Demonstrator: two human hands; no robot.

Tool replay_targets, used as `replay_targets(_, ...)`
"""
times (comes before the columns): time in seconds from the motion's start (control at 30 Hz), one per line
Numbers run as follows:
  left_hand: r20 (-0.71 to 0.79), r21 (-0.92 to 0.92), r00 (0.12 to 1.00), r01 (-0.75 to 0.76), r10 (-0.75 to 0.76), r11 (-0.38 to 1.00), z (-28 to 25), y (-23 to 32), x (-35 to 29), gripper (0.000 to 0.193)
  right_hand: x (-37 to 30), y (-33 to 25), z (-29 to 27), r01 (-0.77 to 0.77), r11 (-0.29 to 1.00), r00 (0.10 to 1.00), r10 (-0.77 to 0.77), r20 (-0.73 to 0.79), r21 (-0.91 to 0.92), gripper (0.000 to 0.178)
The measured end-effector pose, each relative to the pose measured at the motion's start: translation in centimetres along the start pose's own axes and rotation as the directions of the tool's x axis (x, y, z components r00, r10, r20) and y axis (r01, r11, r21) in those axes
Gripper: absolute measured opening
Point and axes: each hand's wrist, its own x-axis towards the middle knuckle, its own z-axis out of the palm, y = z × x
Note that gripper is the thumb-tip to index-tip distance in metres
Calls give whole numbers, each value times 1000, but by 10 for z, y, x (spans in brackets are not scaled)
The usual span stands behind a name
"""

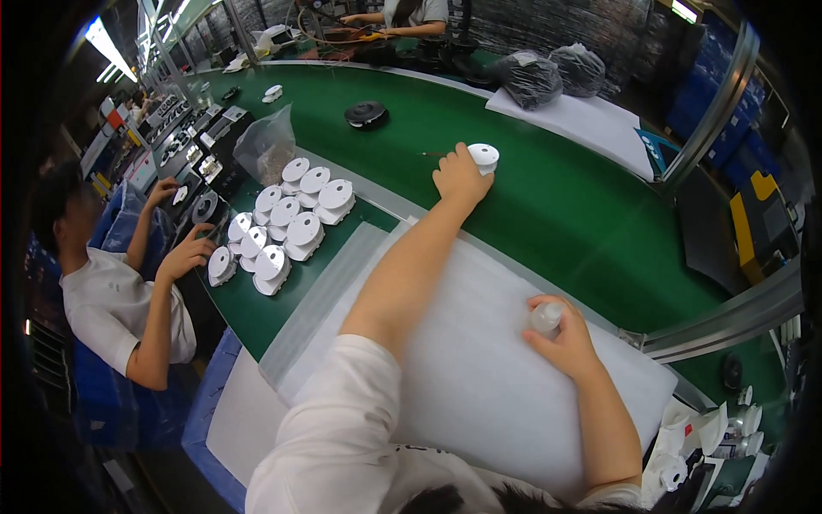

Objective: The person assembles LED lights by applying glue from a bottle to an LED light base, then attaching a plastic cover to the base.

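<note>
My left arm reaches forward over the green belt (548, 193). The fingers of my left hand (462, 178) close on the near left side of a white round plastic part (485, 155) with a small hole in its top. My hand partly hides that part, and I cannot tell whether it rests on the belt. Above the white foam sheet (479, 343), my right hand (565, 341) is wrapped round a small translucent bottle (545, 317). Left of my left arm, several similar white round parts (304, 230) stand in rows on the green tabletop.
A co-worker (128, 291) sits at the left, hands near dark trays (224, 128) of parts. A clear bag (267, 146) stands behind the white parts. One dark round part (366, 115) lies on the belt. Metal posts (728, 313) rise at the right; another person works at the far side.
</note>
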Motion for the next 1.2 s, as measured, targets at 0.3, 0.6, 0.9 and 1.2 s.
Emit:
replay_targets(0.3,207,-911,953,104,222,400,-69,-31,-174,67,0,10,-4,-30,997,999,32,-26,75,33)
replay_targets(0.6,155,-550,659,-562,736,618,-69,-52,-181,64,-11,22,7,48,858,957,108,-270,512,39)
replay_targets(0.9,155,-512,595,-634,789,579,-78,-47,-183,65,-5,15,-3,7,752,919,255,-301,659,37)
replay_targets(1.2,110,-504,595,-657,796,561,-72,-50,-184,66,-10,14,-1,-23,782,904,282,-321,623,43)
